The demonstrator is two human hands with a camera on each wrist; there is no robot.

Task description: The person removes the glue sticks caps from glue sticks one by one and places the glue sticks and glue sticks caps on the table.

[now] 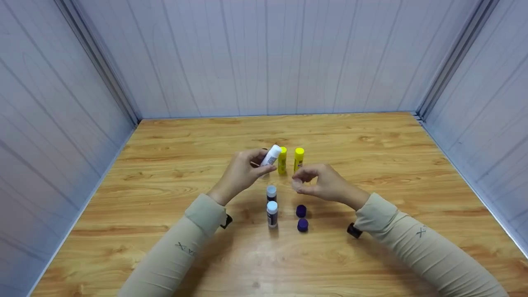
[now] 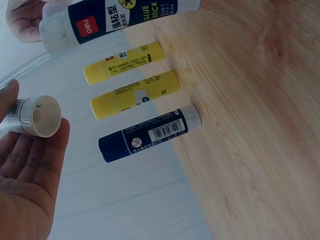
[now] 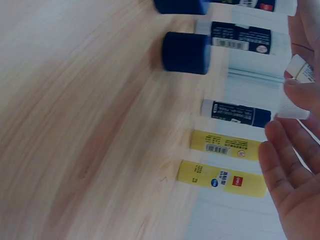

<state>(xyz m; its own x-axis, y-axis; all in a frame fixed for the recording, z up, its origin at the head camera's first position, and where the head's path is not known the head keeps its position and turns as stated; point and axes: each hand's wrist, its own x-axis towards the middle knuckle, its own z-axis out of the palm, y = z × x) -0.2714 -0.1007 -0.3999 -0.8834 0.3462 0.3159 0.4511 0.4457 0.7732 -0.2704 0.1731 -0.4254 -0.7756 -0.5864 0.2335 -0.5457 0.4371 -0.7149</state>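
My left hand (image 1: 241, 171) grips a white glue stick (image 1: 271, 155), tilted above the table; its hollow round end (image 2: 47, 116) shows in the left wrist view. To the right, my right hand (image 1: 326, 183) pinches a small whitish ribbed cap (image 3: 292, 109) between thumb and fingers, apart from the stick. Nearer me stand two navy-labelled glue sticks with pale tops, a front one (image 1: 272, 214) and a rear one (image 1: 271, 193). Beside them on the table are two dark blue caps, one behind (image 1: 301, 211) and one in front (image 1: 302, 225).
Behind the hands stand two yellow glue sticks, a left one (image 1: 282, 161) and a right one (image 1: 299, 158). A navy glue stick with a blue cap (image 2: 150, 134) stands beside them, mostly hidden by my left hand in the head view. Pale panel walls (image 1: 284, 57) enclose the wooden table (image 1: 371, 140).
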